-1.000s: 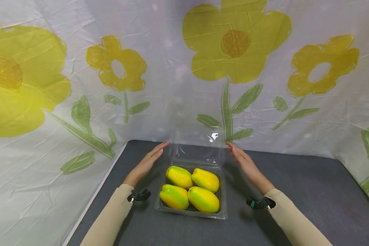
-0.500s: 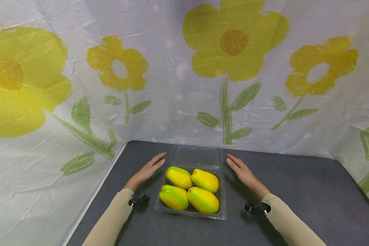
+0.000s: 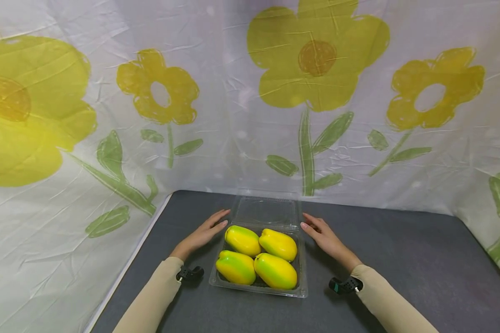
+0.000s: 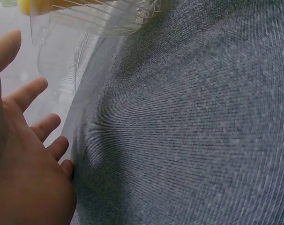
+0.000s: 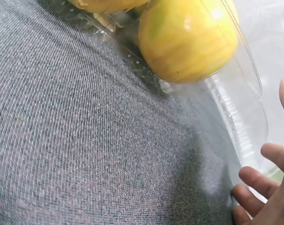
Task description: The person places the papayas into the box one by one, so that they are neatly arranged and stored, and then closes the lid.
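Observation:
A clear plastic clamshell box (image 3: 216,283) sits on the dark table with its transparent lid (image 3: 266,212) folded back at the far side. Inside lie several smooth yellow-green fruits (image 3: 276,271), shaped like papayas or mangoes, in two rows. My left hand (image 3: 201,235) is just left of the hinge side, fingers extended and fingertips close to the lid. On the opposite side my right hand (image 3: 328,241) points its fingertips at the lid's right edge. Both wrist views show loose fingers, the left hand (image 4: 32,154) and the right hand (image 5: 268,197), with nothing held.
A dark grey cloth-textured table (image 3: 400,268) carries the box. Behind it hangs a white curtain (image 3: 216,152) printed with yellow flowers, close to the table's back edge. Black bands (image 3: 346,285) circle both wrists over beige sleeves.
The lid has dropped from a raised tilt to lying farther back. Both hands came down from beside it, then moved slightly inward. The fruits stayed where they were.

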